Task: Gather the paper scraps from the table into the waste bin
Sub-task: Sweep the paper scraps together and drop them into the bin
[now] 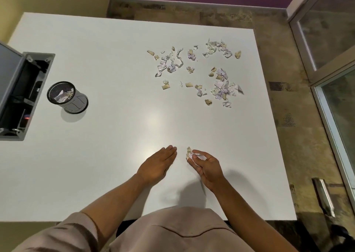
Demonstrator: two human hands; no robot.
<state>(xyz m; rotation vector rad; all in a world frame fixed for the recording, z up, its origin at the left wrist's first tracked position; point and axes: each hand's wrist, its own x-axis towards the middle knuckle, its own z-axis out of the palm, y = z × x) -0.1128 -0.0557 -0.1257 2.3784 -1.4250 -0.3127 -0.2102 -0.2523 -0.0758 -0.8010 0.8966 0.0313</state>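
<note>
The left hand (157, 165) lies flat and open while the right hand (206, 167) pinches a wad of scraps (190, 154) (others lie scattered far right of the upright waste bin (67, 97), which holds a few).

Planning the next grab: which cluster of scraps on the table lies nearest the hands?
The lower right cluster, closest to the right hand; the other two lie farther up the table.

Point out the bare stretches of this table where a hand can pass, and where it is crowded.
Bare: the wide middle of the table, between the waste bin and the paper scraps, and the near strip up to both hands. Crowded: the far right, where the scraps lie scattered. The left edge is taken by the open grey box.
</note>
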